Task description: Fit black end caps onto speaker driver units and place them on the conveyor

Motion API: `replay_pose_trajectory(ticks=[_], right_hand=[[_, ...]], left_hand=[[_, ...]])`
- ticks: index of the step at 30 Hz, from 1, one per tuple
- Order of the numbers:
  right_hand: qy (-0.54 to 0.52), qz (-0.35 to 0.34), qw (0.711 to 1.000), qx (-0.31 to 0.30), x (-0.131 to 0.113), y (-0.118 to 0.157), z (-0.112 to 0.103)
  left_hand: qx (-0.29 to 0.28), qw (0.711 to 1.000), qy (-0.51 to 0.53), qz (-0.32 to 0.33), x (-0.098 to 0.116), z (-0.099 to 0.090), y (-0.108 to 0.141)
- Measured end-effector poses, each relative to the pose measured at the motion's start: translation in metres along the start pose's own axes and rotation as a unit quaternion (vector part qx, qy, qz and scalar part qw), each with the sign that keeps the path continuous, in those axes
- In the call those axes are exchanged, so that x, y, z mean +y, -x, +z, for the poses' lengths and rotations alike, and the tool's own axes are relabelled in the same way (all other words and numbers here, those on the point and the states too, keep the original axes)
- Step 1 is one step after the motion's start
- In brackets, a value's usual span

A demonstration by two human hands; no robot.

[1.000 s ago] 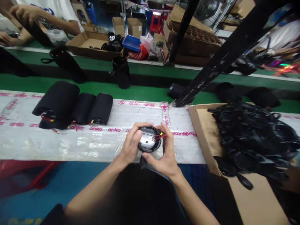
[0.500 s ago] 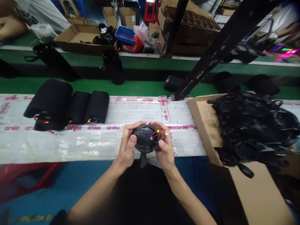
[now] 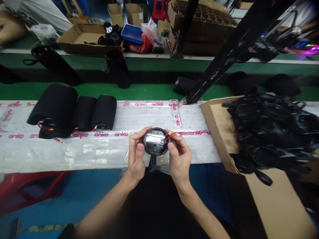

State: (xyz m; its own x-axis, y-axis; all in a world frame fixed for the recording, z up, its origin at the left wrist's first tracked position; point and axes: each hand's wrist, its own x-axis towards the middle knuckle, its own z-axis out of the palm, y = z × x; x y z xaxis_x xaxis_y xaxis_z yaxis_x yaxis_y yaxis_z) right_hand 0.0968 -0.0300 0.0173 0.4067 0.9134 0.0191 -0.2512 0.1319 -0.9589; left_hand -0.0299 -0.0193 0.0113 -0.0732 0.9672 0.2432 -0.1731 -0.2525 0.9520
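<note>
Head view: the L hand (image 3: 136,156) and R hand (image 3: 179,158) are apart but both clamp the rim of a round black unit (image 3: 156,141), one on each side, held just above a belt covered in clear plastic w/ pink "anko" tape (image 3: 74,151). Vs the earlier frame, the unit's face now shows a pale silver sheen, not dark, and the hands have spread a little further apart. Short red wires (image 3: 169,135) w/ yellow tips run from the unit's upper right, beside the R thumb. A black strap (image 3: 152,163) hangs from its lower edge.

Left on the belt, well apart from the hands, lie three black padded cylinders (image 3: 84,113). To the right, near the R hand, a cardboard tray (image 3: 219,134) holds a heap of black straps (image 3: 269,132). A black metal post (image 3: 239,49) slants across the upper right. Both forearms enter from the lower edge; the blue floor (image 3: 62,189) fills the lower left, below the belt's front edge.
</note>
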Motion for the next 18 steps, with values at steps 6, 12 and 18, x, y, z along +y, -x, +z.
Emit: replay_pose_trajectory(ticks=[6,12,18], right_hand=[[0.08,-0.025,0.996,0.024,-0.009,0.006,0.004],[0.1,-0.006,0.995,0.006,-0.007,-0.001,-0.002],[0.091,-0.036,0.995,0.009,-0.008,-0.001,0.0]], left_hand=[[0.033,0.999,0.02,0.0,-0.004,0.008,0.006],[-0.066,0.997,-0.006,-0.029,0.002,-0.012,-0.039],[-0.042,0.998,0.004,-0.041,0.0,0.003,-0.031]])
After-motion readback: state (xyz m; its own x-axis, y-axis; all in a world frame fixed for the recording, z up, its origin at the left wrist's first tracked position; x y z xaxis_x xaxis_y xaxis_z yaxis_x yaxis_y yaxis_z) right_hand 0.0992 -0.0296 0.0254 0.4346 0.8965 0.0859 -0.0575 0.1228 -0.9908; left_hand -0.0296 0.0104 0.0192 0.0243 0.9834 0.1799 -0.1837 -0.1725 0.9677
